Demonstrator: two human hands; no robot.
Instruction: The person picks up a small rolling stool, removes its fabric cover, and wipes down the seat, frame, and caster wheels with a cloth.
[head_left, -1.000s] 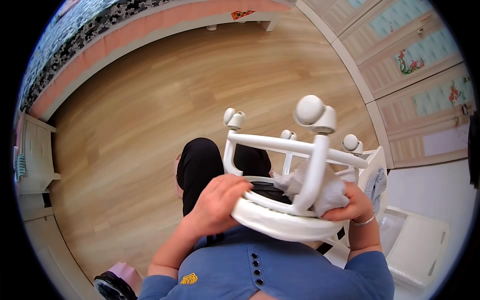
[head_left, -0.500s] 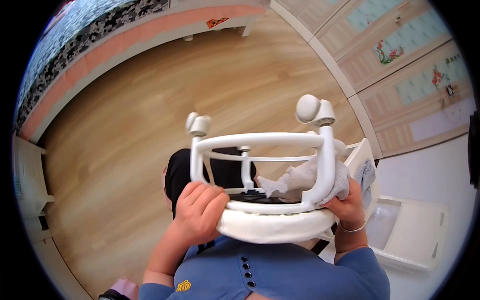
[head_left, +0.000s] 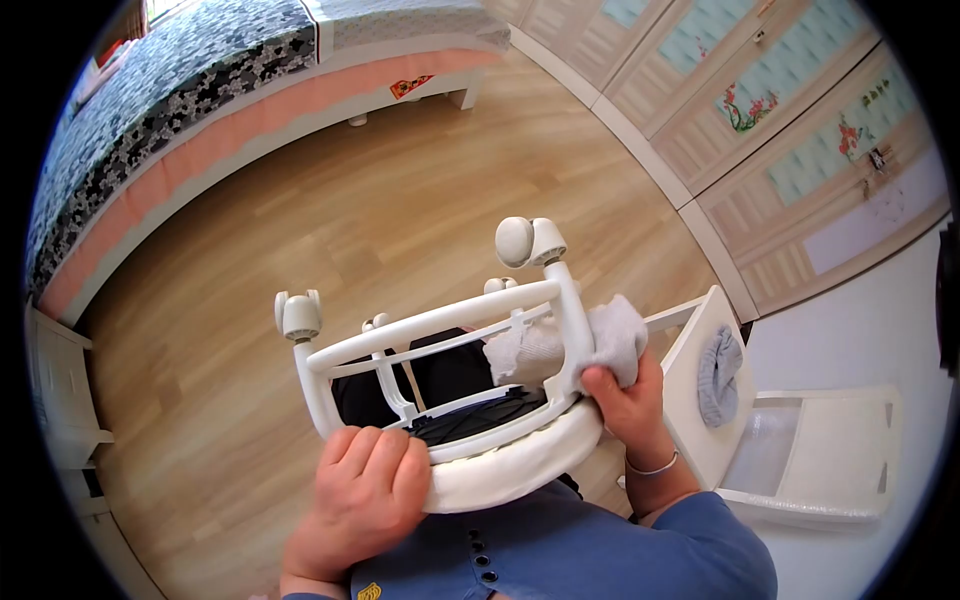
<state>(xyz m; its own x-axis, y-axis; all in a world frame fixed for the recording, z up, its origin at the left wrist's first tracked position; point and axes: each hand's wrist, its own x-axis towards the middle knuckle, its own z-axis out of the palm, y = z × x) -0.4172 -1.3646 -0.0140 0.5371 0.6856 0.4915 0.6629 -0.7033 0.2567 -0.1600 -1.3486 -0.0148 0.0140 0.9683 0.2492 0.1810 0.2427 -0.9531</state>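
Stool (head_left: 500,482) upturned; left hand (head_left: 370,490) at stool's left, fingers gripping it; right hand (head_left: 632,402) at stool's right, fingers clasping cloth (head_left: 617,338) around one leg (head_left: 570,318); how much is finished, I can't tell.

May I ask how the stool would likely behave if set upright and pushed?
The stool would probably roll readily, since casters tip its legs. It should feel stiff, as bars join the legs. The seat may give slightly when gripped, because its rounded edge looks padded.
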